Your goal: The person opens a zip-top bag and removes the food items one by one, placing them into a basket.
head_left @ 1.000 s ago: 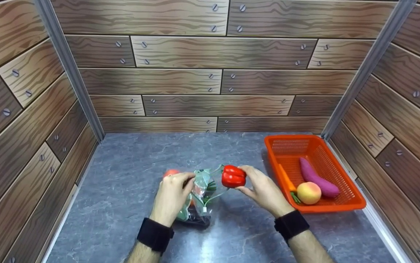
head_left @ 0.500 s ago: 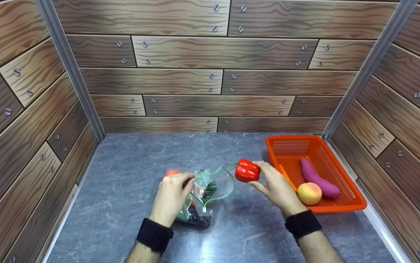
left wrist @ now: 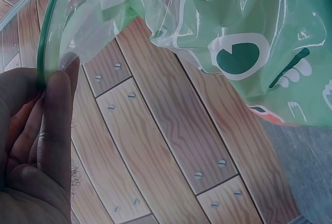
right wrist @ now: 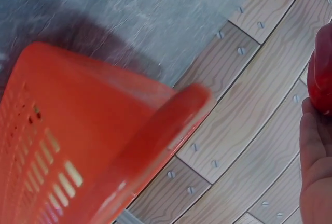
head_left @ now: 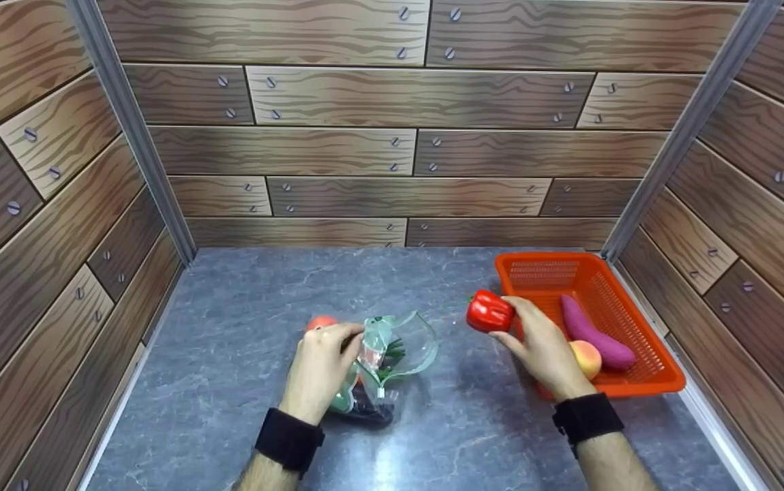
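Note:
With thumb and fingers, my left hand [head_left: 324, 358] pinches the green-edged rim of a clear and green zip bag [left wrist: 249, 53]. In the head view the mouth of the bag gapes toward the right, and dark and leafy green things show inside it. A round red-orange item [head_left: 322, 322] peeks out behind the left hand, mostly hidden. My right hand [head_left: 543, 344] grips a shiny red bell pepper [head_left: 489, 311], its green stem facing left. The pepper is held up near the left side of the orange basket [head_left: 671, 378]. In the right wrist view only part of the pepper [right wrist: 324, 73] shows.
A purple eggplant-shaped vegetable [head_left: 593, 334] and a yellow-red peach [head_left: 586, 358] lie in the basket; the right hand partly covers the peach. Wood-patterned walls [head_left: 337, 150] enclose the grey marbled tabletop [head_left: 228, 327] at the back and both sides.
My right hand has carried the bell pepper rightward and slightly away, from the bag's mouth to beside the basket, now covering the carrot. The left hand keeps its place on the bag.

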### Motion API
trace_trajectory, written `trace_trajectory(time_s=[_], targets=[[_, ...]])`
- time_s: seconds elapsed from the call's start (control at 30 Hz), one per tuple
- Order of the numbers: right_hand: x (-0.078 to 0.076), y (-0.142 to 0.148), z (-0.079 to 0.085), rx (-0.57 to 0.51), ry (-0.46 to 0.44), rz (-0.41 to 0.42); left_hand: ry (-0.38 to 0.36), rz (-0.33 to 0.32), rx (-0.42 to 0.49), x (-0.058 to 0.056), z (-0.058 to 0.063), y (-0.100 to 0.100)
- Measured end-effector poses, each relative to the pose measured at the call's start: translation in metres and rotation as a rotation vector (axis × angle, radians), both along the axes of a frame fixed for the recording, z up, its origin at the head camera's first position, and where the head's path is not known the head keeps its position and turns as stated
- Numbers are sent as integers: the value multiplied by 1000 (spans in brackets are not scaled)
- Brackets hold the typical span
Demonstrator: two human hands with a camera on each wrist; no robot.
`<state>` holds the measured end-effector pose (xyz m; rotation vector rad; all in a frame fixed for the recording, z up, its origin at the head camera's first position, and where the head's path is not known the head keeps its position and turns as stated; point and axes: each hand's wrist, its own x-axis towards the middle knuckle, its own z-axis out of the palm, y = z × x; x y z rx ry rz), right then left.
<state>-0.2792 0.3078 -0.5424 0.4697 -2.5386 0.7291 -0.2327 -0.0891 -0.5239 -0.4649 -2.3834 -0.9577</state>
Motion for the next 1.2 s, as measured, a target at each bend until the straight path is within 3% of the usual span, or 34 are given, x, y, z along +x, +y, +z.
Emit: trace_trajectory(time_s=[0.6,1.2], targets=[[-1,55,7,-44,-139,-140,-12,-5,-3,1,-1,-1],[11,106,-6,-31,-192,-296,-6,6,-9,2,-2,-4]])
